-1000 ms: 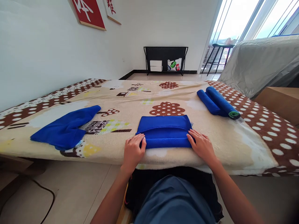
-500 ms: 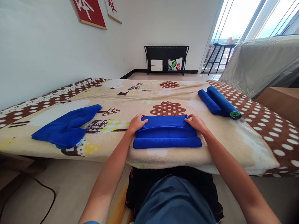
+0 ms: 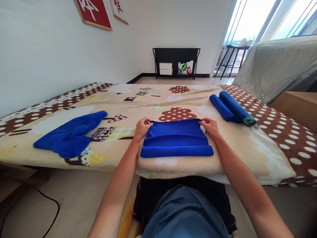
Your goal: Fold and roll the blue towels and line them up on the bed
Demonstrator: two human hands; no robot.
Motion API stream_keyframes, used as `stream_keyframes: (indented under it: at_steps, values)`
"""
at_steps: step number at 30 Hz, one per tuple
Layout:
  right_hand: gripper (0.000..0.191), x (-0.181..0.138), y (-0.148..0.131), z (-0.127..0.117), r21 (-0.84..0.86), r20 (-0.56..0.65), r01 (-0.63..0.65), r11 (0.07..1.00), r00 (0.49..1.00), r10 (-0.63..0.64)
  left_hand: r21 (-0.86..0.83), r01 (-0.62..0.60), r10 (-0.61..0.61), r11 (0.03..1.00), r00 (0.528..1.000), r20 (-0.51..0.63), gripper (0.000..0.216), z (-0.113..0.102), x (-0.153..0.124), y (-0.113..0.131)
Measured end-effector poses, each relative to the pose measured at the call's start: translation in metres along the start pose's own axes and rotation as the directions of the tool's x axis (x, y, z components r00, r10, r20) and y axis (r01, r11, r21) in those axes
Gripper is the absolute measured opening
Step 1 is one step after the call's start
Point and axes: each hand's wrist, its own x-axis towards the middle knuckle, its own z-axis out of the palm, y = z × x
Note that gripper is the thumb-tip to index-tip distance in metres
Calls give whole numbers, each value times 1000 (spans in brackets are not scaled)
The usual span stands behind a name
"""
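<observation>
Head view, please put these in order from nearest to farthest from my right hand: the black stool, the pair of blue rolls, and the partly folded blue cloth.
From your right hand:
1. Partly folded blue cloth: its far right corner is in your grip.
2. Blue rolls: ahead, to the right.
3. Black stool: far back, right.

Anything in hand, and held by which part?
The middle blue cloth: left hand pinches its far left corner, right hand its far right corner.
</observation>
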Motion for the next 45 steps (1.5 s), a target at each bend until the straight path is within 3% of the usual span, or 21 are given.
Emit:
stream_keyframes:
  at_steps: [7, 15, 24, 31, 35, 39, 42, 43, 45]
  values:
    - [50, -8, -10, -3, 274, 57, -40, 961, 998, 26, -222, 0, -21, 975, 996, -90, 31, 2, 3, -7]
    - [42, -9, -11, 0, 317, 66, -42, 947, 998, 22, -401, 85, -101, 912, 995, -17, 37, 0, -2, 7]
    - [41, -9, -8, 1, 202, 37, -14, 979, 999, 6, -410, 52, -58, 911, 998, -1, 35, 3, -5, 11]
    - [29, -9, -6, 4, -28, -17, 15, 999, 1000, -16, -295, 12, -14, 955, 1000, -4, 25, 6, -5, 4]
    - [23, -11, -13, 5, -147, -55, 42, 988, 997, -51, -242, -7, -11, 970, 997, -75, 20, 5, -4, 8]
    - [28, -18, -30, -1, -221, -76, 101, 970, 990, -120, -243, -58, 19, 968, 987, -158, 26, -9, -12, 32]
    - [28, -36, -54, 1, -230, 18, 184, 956, 983, -185, -175, -149, 143, 973, 989, -44, 31, -23, -36, 66]
    - [29, -44, -63, 5, -233, 108, 239, 943, 970, -219, -111, -203, 210, 973, 976, 60, 32, -24, -48, 78]
    - [31, -63, -79, 21, -227, 352, 390, 893, 887, -298, 28, -336, 310, 941, 894, 324, 40, -16, -73, 99]
